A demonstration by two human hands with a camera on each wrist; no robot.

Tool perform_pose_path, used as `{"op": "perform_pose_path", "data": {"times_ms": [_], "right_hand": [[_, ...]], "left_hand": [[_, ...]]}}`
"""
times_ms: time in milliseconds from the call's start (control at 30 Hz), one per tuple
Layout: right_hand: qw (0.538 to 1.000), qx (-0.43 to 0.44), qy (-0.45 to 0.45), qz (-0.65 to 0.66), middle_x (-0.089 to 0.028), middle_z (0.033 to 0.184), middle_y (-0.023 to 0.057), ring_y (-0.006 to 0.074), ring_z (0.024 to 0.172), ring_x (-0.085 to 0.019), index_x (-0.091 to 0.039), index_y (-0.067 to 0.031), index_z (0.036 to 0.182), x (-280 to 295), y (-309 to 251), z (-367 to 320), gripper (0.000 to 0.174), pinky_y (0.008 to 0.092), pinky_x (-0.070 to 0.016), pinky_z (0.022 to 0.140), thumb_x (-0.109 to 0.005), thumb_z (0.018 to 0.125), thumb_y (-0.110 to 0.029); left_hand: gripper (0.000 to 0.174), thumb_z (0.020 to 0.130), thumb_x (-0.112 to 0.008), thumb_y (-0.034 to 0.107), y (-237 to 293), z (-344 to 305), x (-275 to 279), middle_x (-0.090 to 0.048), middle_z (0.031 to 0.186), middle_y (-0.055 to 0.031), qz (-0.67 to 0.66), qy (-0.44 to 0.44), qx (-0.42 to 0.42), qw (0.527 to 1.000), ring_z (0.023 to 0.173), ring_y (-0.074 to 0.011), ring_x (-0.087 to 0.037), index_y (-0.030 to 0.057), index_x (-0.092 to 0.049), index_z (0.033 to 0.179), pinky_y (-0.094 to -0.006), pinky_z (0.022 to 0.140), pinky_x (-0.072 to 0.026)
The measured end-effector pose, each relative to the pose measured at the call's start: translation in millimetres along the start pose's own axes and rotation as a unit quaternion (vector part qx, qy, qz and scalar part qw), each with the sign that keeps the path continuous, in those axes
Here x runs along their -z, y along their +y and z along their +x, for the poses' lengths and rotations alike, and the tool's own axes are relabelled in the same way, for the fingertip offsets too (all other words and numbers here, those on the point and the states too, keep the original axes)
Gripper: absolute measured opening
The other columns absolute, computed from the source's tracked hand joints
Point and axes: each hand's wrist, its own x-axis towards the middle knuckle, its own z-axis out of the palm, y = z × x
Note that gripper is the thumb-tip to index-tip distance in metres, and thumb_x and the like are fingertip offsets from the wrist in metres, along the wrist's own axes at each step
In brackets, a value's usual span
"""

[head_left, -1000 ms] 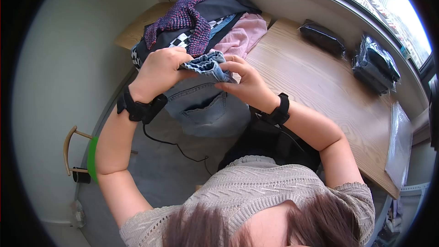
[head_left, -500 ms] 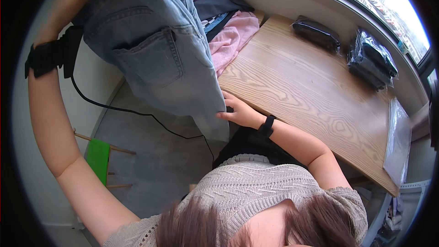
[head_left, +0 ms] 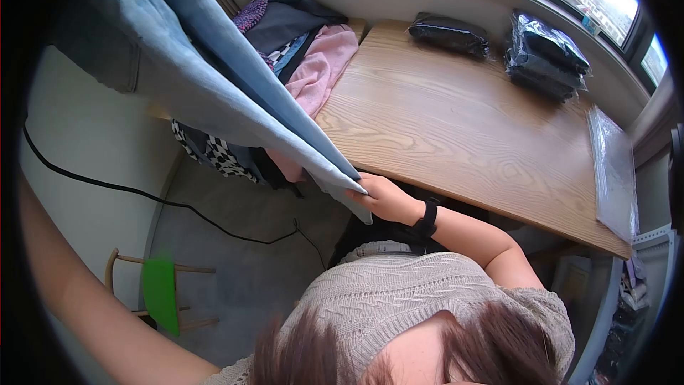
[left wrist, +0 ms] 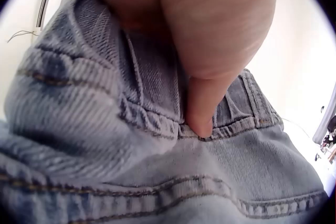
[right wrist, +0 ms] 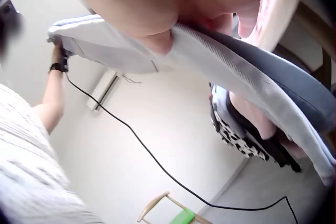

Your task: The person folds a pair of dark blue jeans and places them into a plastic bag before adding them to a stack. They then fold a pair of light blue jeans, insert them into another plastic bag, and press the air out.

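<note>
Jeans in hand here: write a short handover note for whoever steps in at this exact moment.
Left hand: raised high, grips the jeans at the waistband.
Right hand: pinches the leg end at the near edge of the table.
Done: jeans stretched out between both hands, in front of the clothes pile.
Left: probably laying them on the bare tabletop; not yet done.
</note>
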Motion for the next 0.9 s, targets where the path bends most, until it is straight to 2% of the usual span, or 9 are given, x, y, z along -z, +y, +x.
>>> {"op": "perform_pose_path", "data": {"times_ms": [100, 233, 400, 467, 567, 667, 800, 867, 900], "right_hand": [[0.992, 0.052, 0.085, -0.073, -0.065, 0.092, 0.0128, 0.027, 0.081, -0.062, -0.065, 0.0012, 0.087, 47.2, -31.5, -61.7, 0.012, 0.0338, -0.0486, 0.073, -0.066, 0.085, -0.011], [0.963, -0.155, 0.187, -0.114, -0.065, 0.079, 0.0091, 0.014, 0.073, -0.06, -0.069, 0.0005, 0.09, 128.4, -71.7, -166.0, 0.016, 0.0264, -0.0461, 0.065, -0.072, 0.075, -0.002], [0.894, -0.257, 0.344, -0.129, -0.053, 0.074, -0.002, 0.0062, 0.07, -0.048, -0.06, 0.0003, 0.086, 195.1, -94.8, -283.4, 0.011, 0.022, -0.04, 0.064, -0.066, 0.078, 0.003], [0.858, -0.275, 0.401, -0.166, -0.044, 0.072, -0.0038, 0.0054, 0.068, -0.042, -0.052, -0.0046, 0.087, 222.7, -100.1, -325.4, 0.017, 0.0209, -0.0366, 0.062, -0.064, 0.079, 0.004], [0.795, -0.293, 0.44, -0.296, -0.039, 0.073, -0.0045, 0.0056, 0.066, -0.037, -0.043, -0.0088, 0.089, 260.4, -103.2, -363.6, 0.025, 0.0213, -0.0336, 0.06, -0.065, 0.079, 0.0], [0.79, -0.321, 0.437, -0.286, -0.054, 0.081, 0.0, 0.0089, 0.075, -0.05, -0.053, -0.0082, 0.103, 289.5, -87.2, -374.7, 0.031, 0.0224, -0.0432, 0.069, -0.068, 0.076, -0.004], [0.783, -0.328, 0.429, -0.309, -0.058, 0.081, 0.0032, 0.0123, 0.079, -0.055, -0.06, -0.0042, 0.106, 317.5, -31.7, -372.1, 0.031, 0.0259, -0.0477, 0.071, -0.072, 0.077, -0.006], [0.778, -0.35, 0.459, -0.248, -0.062, 0.089, 0.0081, 0.015, 0.086, -0.058, -0.06, -0.0014, 0.108, 319.9, 1.6, -379.1, 0.031, 0.0279, -0.0489, 0.075, -0.07, 0.081, -0.012], [0.77, -0.36, 0.466, -0.247, -0.062, 0.089, 0.0081, 0.015, 0.086, -0.058, -0.06, -0.0014, 0.108, 313.8, 17.3, -386.8, 0.031, 0.0279, -0.0489, 0.075, -0.07, 0.081, -0.012]], "left_hand": [[0.036, 0.085, -0.069, 0.024, -21.8, 11.7, -2.1, -0.067, 0.097, -0.0134, -0.002, 0.041, -0.021, 0.999, 0.079, -0.022, -0.064, -0.0051, -0.065, 0.106, -0.0307, 0.073, -0.0502], [0.035, 0.086, -0.068, 0.023, -66.7, 34.3, -14.9, -0.066, 0.1, -0.0104, -0.004, 0.078, -0.02, 0.997, 0.08, -0.0191, -0.063, -0.0049, -0.064, 0.108, -0.0291, 0.073, -0.0493], [0.034, 0.087, -0.066, 0.021, -165.6, 67.7, -71.2, -0.065, 0.103, -0.0067, -0.005, 0.06, 0.049, 0.997, 0.082, -0.0156, -0.063, -0.0047, -0.062, 0.11, -0.0273, 0.073, -0.0482], [0.045, 0.09, -0.064, 0.029, -215.6, 88.1, -102.9, -0.064, 0.114, -0.0114, -0.028, -0.047, 0.106, 0.993, 0.089, -0.0162, -0.065, -0.0056, -0.057, 0.119, -0.0277, 0.079, -0.0499], [0.039, 0.089, -0.067, 0.027, -269.1, 71.7, -189.7, -0.067, 0.102, -0.0053, -0.11, -0.149, 0.134, 0.974, 0.086, -0.0134, -0.062, -0.0022, -0.061, 0.114, -0.0264, 0.077, -0.048], [0.033, 0.088, -0.067, 0.024, -331.7, 56.3, -266.1, -0.068, 0.098, -0.0058, -0.115, -0.202, 0.175, 0.957, 0.083, -0.0137, -0.062, -0.0017, -0.064, 0.109, -0.0282, 0.077, -0.0473], [0.026, 0.089, -0.065, 0.021, -410.7, 32.7, -341.0, -0.068, 0.093, -0.0049, -0.1, -0.262, 0.229, 0.932, 0.076, -0.0126, -0.061, -0.0013, -0.065, 0.103, -0.0272, 0.07, -0.0479], [0.027, 0.09, -0.064, 0.024, -424.2, 15.9, -356.5, -0.066, 0.089, -0.004, 0.039, -0.316, 0.225, 0.921, 0.071, -0.0116, -0.059, -0.0014, -0.066, 0.098, -0.0269, 0.066, -0.0469], [0.029, 0.09, -0.064, 0.026, -487.6, 22.1, -361.6, -0.065, 0.088, -0.0039, 0.015, -0.356, 0.249, 0.901, 0.073, -0.0116, -0.057, -0.0024, -0.066, 0.097, -0.0277, 0.068, -0.0458]]}}
